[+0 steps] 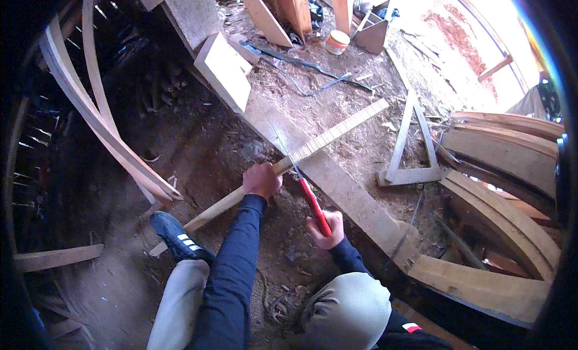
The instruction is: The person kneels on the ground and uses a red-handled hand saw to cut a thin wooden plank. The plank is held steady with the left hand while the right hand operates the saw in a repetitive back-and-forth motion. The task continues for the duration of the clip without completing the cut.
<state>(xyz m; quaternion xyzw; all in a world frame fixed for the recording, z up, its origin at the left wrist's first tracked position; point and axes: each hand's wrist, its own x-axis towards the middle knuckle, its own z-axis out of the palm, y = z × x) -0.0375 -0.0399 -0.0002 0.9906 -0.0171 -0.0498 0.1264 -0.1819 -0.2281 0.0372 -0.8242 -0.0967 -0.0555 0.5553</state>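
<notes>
A long, pale wooden strip (343, 132) lies slantwise across a thick wooden beam (344, 182), its far part scored with several cross marks. My left hand (262, 181) is closed round the strip just left of the beam. In my right hand (326, 229) is the red handle of a handsaw (312, 200), gripped with the fingers wrapped round it. The saw's thin blade meets the strip close to my left hand and reaches up over the beam. Near my left shoe (176, 235), the strip's lower end comes down to the ground.
A pale wooden block (224, 70) sits on the beam's upper part. Beyond the beam are a triangular wooden frame (409, 142), a dark strap (301, 63) and a round tub (337, 43). Curved timbers (506, 217) are stacked at right; more curved pieces (99, 118) lean at left.
</notes>
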